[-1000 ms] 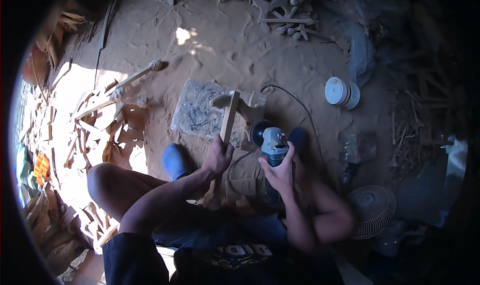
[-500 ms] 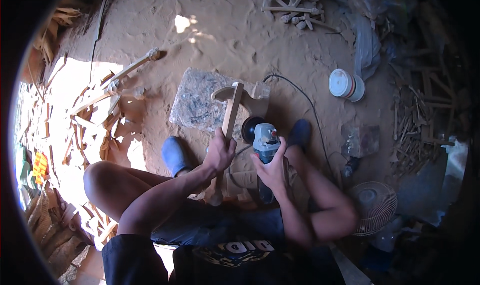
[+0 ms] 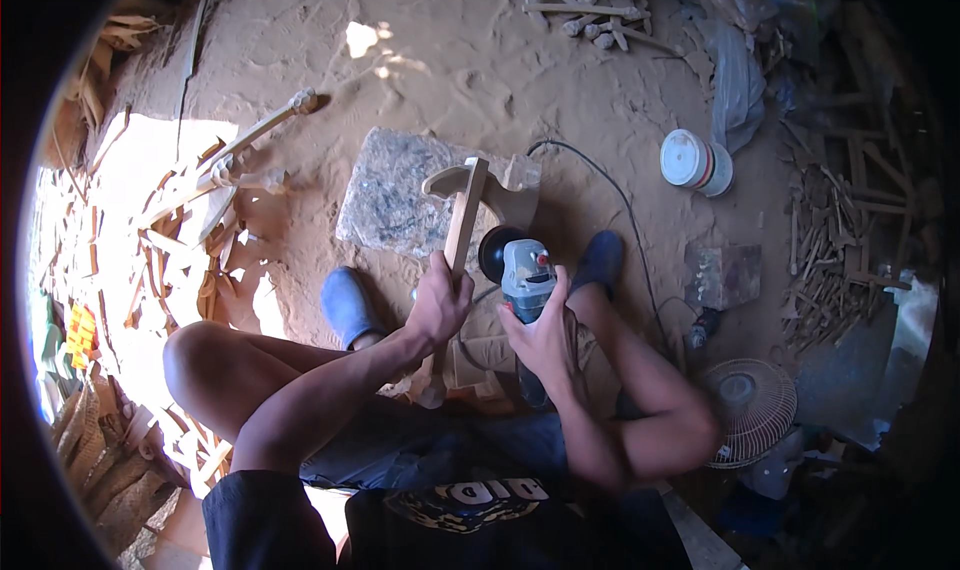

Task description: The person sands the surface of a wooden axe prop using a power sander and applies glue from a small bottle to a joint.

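My left hand [image 3: 440,305] is closed around a pale wooden furniture part [image 3: 465,220]. It is a long straight bar with a curved crosspiece at its far end and a rounded knob at its near end. My right hand [image 3: 545,335] grips a grey-green angle grinder [image 3: 528,270] by its body. The grinder's black disc [image 3: 500,253] is just right of the bar; whether they touch, I cannot tell. Beyond the bar lies a rough stone block [image 3: 395,190], partly under the crosspiece in this view.
My feet, in blue shoes [image 3: 348,305], flank the work. A dark cable [image 3: 610,190] curves over the sandy floor at right. Further right are a white bucket [image 3: 685,160], a square block [image 3: 722,275] and a fan [image 3: 750,410]. Wooden pieces [image 3: 190,240] pile up at left.
The view has shifted slightly. Both hands keep their grips, and the grinder and wooden part hold nearly the same position to each other.
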A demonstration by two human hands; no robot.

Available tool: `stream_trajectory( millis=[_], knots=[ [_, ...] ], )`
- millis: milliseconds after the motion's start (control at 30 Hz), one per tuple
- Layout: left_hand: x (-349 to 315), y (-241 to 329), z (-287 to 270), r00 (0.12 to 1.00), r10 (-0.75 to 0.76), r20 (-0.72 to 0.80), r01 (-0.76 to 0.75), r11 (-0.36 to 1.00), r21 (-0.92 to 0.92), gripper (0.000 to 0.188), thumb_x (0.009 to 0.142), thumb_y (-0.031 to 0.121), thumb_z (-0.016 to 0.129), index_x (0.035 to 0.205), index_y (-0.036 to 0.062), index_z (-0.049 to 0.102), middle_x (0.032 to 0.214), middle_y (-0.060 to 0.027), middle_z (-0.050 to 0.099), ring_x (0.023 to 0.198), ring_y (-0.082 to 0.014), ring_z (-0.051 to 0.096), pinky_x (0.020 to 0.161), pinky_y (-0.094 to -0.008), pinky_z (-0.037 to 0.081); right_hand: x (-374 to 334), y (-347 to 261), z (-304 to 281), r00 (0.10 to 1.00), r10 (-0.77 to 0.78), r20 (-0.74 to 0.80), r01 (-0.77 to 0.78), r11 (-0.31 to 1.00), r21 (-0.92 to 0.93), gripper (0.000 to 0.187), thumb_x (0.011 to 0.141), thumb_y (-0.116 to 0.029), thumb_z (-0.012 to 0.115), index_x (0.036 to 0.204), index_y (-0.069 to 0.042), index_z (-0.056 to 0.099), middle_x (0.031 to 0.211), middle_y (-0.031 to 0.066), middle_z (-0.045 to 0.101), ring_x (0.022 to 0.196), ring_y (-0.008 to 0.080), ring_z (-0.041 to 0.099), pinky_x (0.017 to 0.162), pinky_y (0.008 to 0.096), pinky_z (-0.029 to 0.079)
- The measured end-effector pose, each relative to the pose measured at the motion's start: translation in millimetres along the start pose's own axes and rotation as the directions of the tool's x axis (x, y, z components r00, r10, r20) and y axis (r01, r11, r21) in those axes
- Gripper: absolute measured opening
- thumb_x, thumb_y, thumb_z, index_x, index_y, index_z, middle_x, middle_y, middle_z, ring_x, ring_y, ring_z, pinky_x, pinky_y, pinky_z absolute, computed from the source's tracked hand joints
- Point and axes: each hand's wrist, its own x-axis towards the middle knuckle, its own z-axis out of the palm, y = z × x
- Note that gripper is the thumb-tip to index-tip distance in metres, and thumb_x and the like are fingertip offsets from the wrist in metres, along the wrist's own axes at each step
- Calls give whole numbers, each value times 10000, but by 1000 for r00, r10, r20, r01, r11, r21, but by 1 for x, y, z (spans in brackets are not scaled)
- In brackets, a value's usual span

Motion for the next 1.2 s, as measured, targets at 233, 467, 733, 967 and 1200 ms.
stream_trajectory(
  millis=[233, 467, 733, 967, 1200],
  knots=[
    [1, 0, 1, 1000, 13, -4, -13, 1000, 18, 309, 1025, 125, 662, 1139, -27, 417, 816, -327, 670, 779, -554, 690, 668, -586, 532, -5, -3, -6, 999, -10, 35, 12, 998, -59, 1026, 905, -326, 835, 1612, 80, 212, 1205, 409, 687, 1057, 549, 723, 904, 585, 582],
    [1, -2, 3, 999, 36, -15, -36, 999, -9, 303, 1017, 116, 668, 1138, -26, 428, 794, -318, 660, 760, -548, 690, 655, -578, 533, -1, -12, -7, 999, -11, 31, 14, 994, -109, 1015, 899, -327, 839, 1605, 71, 228, 1172, 397, 703, 1036, 551, 724, 895, 591, 585],
    [3, -3, 1, 1000, -9, 6, 9, 1000, 5, 307, 1020, 121, 652, 1169, -33, 432, 809, -329, 673, 785, -549, 704, 666, -589, 542, 0, -18, -10, 999, 31, 44, -27, 995, -97, 1017, 889, -328, 844, 1602, 64, 233, 1170, 394, 701, 1015, 550, 726, 877, 590, 586],
    [3, -2, -3, 1000, 7, 6, -7, 1000, -14, 305, 1030, 127, 646, 1177, -49, 445, 784, -286, 678, 704, -487, 698, 638, -539, 533, 3, -6, -9, 998, 68, 3, -68, 998, 4, 951, 857, -262, 864, 1561, 14, 288, 1178, 357, 706, 1043, 499, 744, 903, 554, 588],
    [8, -8, -10, 996, -77, 37, 79, 996, -49, 316, 1036, 145, 649, 1204, -54, 470, 804, -228, 703, 715, -327, 714, 680, -465, 561, 12, 31, -26, 969, 72, -235, 17, 935, 356, 891, 815, -250, 927, 1482, -10, 387, 1199, 230, 707, 1040, 318, 745, 953, 454, 582]
  ],
)
